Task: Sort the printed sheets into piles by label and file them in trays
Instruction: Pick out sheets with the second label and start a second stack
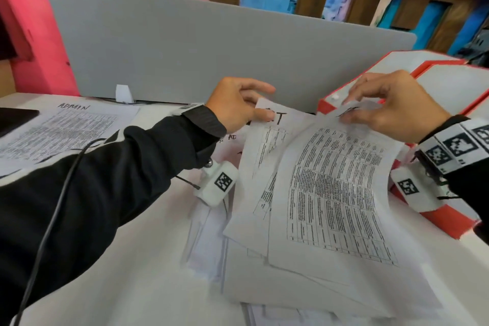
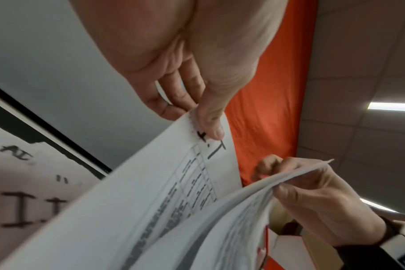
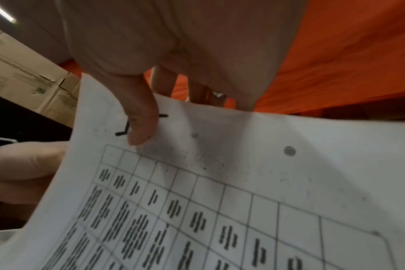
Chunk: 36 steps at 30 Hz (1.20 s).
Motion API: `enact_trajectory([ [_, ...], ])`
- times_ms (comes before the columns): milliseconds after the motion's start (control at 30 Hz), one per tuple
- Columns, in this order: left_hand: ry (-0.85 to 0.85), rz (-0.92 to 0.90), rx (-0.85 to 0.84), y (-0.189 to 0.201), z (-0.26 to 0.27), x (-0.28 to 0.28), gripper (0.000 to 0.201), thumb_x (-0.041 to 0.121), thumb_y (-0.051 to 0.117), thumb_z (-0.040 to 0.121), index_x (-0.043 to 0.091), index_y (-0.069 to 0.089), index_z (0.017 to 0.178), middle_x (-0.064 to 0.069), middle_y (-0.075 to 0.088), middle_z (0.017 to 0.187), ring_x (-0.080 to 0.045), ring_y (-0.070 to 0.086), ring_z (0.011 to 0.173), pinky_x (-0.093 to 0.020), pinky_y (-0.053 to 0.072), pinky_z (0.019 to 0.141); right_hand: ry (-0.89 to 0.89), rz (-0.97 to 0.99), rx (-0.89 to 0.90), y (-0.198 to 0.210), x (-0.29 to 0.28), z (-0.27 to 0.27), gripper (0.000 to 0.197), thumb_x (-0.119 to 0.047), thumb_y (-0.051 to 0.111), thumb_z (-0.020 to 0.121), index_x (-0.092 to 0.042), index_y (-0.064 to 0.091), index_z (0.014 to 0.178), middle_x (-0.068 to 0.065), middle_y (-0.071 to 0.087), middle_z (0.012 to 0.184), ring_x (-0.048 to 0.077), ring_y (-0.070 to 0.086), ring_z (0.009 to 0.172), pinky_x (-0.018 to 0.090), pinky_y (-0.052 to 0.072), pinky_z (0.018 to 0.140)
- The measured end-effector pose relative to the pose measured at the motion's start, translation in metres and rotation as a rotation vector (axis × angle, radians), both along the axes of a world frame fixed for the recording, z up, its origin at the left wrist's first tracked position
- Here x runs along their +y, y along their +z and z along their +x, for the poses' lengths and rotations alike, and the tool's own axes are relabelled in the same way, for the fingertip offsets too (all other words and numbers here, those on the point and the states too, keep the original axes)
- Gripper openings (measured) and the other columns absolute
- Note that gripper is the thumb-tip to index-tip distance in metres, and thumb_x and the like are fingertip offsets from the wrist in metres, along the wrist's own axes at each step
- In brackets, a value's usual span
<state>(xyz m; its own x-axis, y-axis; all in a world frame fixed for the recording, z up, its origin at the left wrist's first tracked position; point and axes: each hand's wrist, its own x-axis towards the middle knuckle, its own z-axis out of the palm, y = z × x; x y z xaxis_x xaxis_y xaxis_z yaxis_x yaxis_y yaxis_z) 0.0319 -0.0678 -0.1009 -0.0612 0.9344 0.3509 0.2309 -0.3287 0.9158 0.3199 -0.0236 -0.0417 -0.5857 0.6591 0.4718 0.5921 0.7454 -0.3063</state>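
My left hand point(image 1: 246, 106) pinches the top corner of a printed sheet point(image 1: 260, 156) with a handwritten label; in the left wrist view its thumb point(image 2: 210, 120) presses on that sheet point(image 2: 150, 191) beside the label. My right hand point(image 1: 375, 106) pinches the top edge of another printed sheet point(image 1: 336, 188) lifted over the first; the right wrist view shows the thumb covering part of the label on this sheet point(image 3: 243, 182). Both sheets rise from a loose pile point(image 1: 277, 286) on the white desk point(image 1: 119, 272). A sheet labelled ADMIN point(image 1: 60, 130) lies at the far left.
Red-and-white trays point(image 1: 434, 79) stand at the right behind my right hand. A grey divider panel point(image 1: 185, 42) closes the back of the desk. A dark flat object point(image 1: 16, 116) sits at the far left edge. Sheets labelled in marker point(image 2: 23, 191) lie under my left hand.
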Motion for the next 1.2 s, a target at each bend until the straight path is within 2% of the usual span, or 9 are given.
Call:
enact_trajectory([
  [100, -0.074, -0.005, -0.049, 0.008, 0.022, -0.002, 0.039, -0.007, 0.083, 0.075, 0.003, 0.07, 0.11, -0.021, 0.073, 0.087, -0.024, 0.065, 0.074, -0.036, 0.053, 0.066, 0.034, -0.055, -0.121, -0.001, -0.004, -0.016, 0.011, -0.007, 0.086, 0.079, -0.008, 0.076, 0.084, -0.006, 0.073, 0.12, 0.005, 0.067, 0.108, 0.024, 0.046, 0.102],
  [200, -0.187, -0.061, -0.13, 0.013, 0.037, 0.003, 0.022, -0.001, 0.067, 0.093, 0.003, 0.066, 0.115, -0.018, 0.072, 0.096, -0.013, 0.07, 0.074, -0.025, 0.057, 0.071, 0.029, -0.058, -0.147, -0.003, -0.001, -0.026, 0.013, -0.004, 0.082, 0.083, -0.006, 0.071, 0.09, 0.008, 0.076, 0.093, 0.013, 0.07, 0.082, 0.039, 0.055, 0.081],
  [267, -0.168, -0.199, -0.138, 0.01, 0.027, 0.007, 0.023, 0.018, 0.059, 0.102, 0.007, 0.062, 0.122, -0.013, 0.07, 0.104, -0.018, 0.07, 0.086, -0.026, 0.055, 0.078, -0.026, -0.057, -0.122, 0.004, 0.003, -0.016, 0.023, -0.002, 0.083, 0.083, -0.009, 0.067, 0.099, 0.002, 0.074, 0.092, -0.001, 0.067, 0.072, 0.018, 0.053, 0.069],
  [433, 0.077, -0.327, 1.013, -0.027, -0.027, 0.017, 0.058, 0.059, 0.076, 0.079, 0.014, 0.07, 0.116, 0.0, 0.071, 0.109, -0.021, 0.066, 0.101, -0.028, 0.053, 0.088, -0.14, -0.144, -0.115, 0.027, -0.011, 0.031, 0.037, -0.049, 0.092, 0.065, -0.04, 0.073, 0.095, -0.021, 0.077, 0.082, -0.007, 0.07, 0.076, 0.008, 0.052, 0.069],
  [533, 0.051, -0.432, 1.136, -0.043, -0.031, 0.019, 0.077, 0.065, 0.082, 0.069, 0.018, 0.065, 0.127, 0.003, 0.065, 0.122, -0.019, 0.063, 0.111, -0.029, 0.05, 0.098, -0.149, -0.147, -0.189, 0.033, -0.019, 0.048, 0.074, -0.098, 0.067, 0.041, -0.042, 0.078, 0.088, -0.021, 0.077, 0.081, -0.001, 0.069, 0.073, 0.02, 0.054, 0.073],
  [667, 0.135, -0.409, 1.157, -0.042, -0.033, 0.029, 0.071, 0.056, 0.085, 0.07, 0.013, 0.067, 0.123, 0.0, 0.068, 0.117, -0.022, 0.065, 0.107, -0.028, 0.051, 0.09, -0.117, -0.147, -0.213, 0.033, -0.021, 0.036, 0.013, -0.033, 0.089, 0.074, -0.039, 0.081, 0.083, -0.022, 0.078, 0.086, 0.0, 0.073, 0.085, 0.016, 0.054, 0.081],
  [733, 0.175, -0.412, 1.195, -0.041, -0.037, 0.033, 0.057, 0.054, 0.084, 0.072, 0.011, 0.075, 0.109, -0.002, 0.072, 0.105, -0.024, 0.068, 0.096, -0.031, 0.053, 0.08, -0.087, -0.095, -0.261, 0.028, -0.015, 0.029, 0.029, -0.006, 0.086, 0.079, -0.034, 0.079, 0.08, -0.022, 0.076, 0.08, -0.002, 0.07, 0.079, 0.005, 0.048, 0.072],
  [1033, 0.297, -0.163, 0.991, -0.023, -0.036, 0.026, 0.007, 0.023, 0.073, 0.089, 0.021, 0.08, 0.088, 0.004, 0.075, 0.085, -0.019, 0.062, 0.083, -0.028, 0.048, 0.073, -0.004, -0.013, -0.329, 0.009, -0.004, -0.018, 0.026, -0.005, 0.076, 0.088, -0.029, 0.074, 0.097, -0.008, 0.075, 0.097, 0.019, 0.068, 0.093, 0.046, 0.054, 0.093],
  [1200, 0.067, 0.011, 0.783, 0.007, -0.002, 0.011, 0.008, 0.017, 0.067, 0.093, 0.013, 0.071, 0.089, 0.001, 0.072, 0.073, -0.013, 0.062, 0.064, -0.024, 0.05, 0.069, -0.028, 0.018, -0.411, -0.005, 0.006, -0.059, 0.037, -0.018, 0.077, 0.09, -0.025, 0.065, 0.125, -0.003, 0.071, 0.114, 0.024, 0.065, 0.109, 0.043, 0.049, 0.099],
])
